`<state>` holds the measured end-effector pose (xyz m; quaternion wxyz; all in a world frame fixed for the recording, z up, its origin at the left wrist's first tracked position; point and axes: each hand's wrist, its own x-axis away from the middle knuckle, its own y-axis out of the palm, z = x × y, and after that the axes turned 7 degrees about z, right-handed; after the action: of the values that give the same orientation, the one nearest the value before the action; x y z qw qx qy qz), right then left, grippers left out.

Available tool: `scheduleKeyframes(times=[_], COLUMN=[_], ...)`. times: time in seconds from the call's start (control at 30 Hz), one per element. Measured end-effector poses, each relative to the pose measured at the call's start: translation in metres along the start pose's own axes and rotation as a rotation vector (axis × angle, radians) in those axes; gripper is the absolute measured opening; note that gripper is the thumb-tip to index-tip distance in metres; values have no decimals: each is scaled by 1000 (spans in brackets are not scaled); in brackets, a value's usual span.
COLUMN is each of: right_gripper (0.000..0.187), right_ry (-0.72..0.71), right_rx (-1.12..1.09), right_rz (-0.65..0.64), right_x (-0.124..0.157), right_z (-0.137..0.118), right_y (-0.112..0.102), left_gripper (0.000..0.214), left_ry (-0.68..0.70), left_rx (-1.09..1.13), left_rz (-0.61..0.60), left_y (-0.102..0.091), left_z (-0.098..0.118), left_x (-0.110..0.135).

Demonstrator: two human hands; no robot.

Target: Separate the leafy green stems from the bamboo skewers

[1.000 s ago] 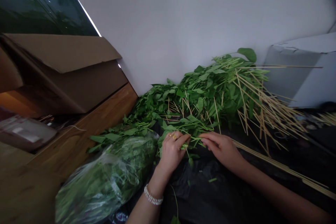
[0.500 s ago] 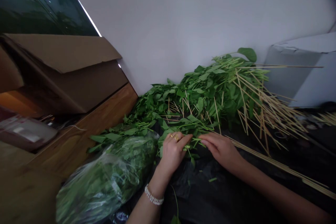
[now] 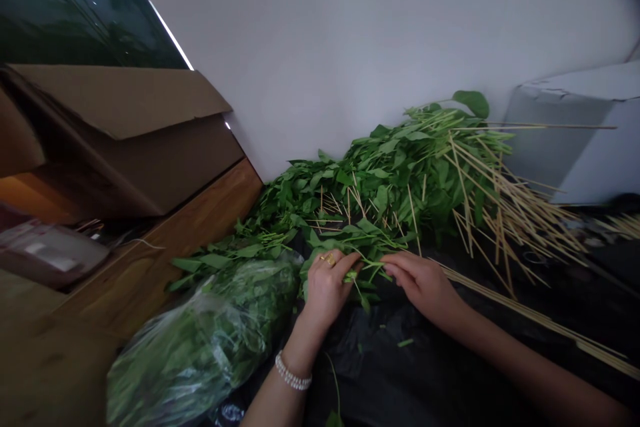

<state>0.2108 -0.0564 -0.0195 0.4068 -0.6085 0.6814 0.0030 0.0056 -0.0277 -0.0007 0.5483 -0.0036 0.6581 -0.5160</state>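
My left hand [image 3: 327, 287], with gold rings and a pearl bracelet, is closed on a small bunch of green leaves [image 3: 365, 273] at the near edge of a big pile of leafy stems [image 3: 390, 187]. My right hand [image 3: 423, 280] faces it from the right, its fingers pinched on the same leafy sprig. Both hands rest over a black plastic sheet [image 3: 430, 373]. Pale bare stalks [image 3: 505, 213] stick out of the pile to the right.
A clear plastic bag full of leaves [image 3: 200, 340] lies at my lower left. An open cardboard box [image 3: 125, 127] sits on a wooden ledge [image 3: 165, 247] at left. A white wall rises behind the pile, and a grey box [image 3: 575, 140] stands at right.
Both hands stay at the pile's edge. The fingers have shifted slightly, drawing the sprig a little closer between them.
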Motion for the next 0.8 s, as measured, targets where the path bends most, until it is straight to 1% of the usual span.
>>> scheduleKeyframes(times=[0.13, 0.27, 0.33, 0.47, 0.57, 0.63, 0.67, 0.73, 0.8], right_gripper=[24, 23, 22, 26, 28, 27, 27, 24, 22], right_ry=[14, 15, -5, -110, -147, -139, -132, -107, -65], right_rx=[-33, -33, 3, 166, 257, 245, 226, 189, 163], right_rz=[15, 5, -14, -79, -103, -88, -74, -43, -9], right_x=[-2, -2, 0, 3, 5, 5, 5, 3, 1], right_z=[-3, -1, 1, 2, -4, -8, -9, -8, -5], right_y=[0, 0, 1, 3, 4, 3, 3, 1, 0], left_gripper=[16, 14, 12, 10, 10, 11, 11, 10, 10], left_ry=[15, 2, -15, -70, -187, -290, -349, -494, -653], left_rx=[23, 53, 72, 147, 252, 325, 354, 390, 399], left_rz=[-3, -39, -56, -46, 30, 88, 115, 178, 301], left_y=[2, 2, 1, 0, 1, 1, 0, -1, -3], left_z=[1, 1, 0, 3, 11, 12, 10, -2, -19], left_x=[0, 0, 0, -1, -4, -6, -7, -7, -8])
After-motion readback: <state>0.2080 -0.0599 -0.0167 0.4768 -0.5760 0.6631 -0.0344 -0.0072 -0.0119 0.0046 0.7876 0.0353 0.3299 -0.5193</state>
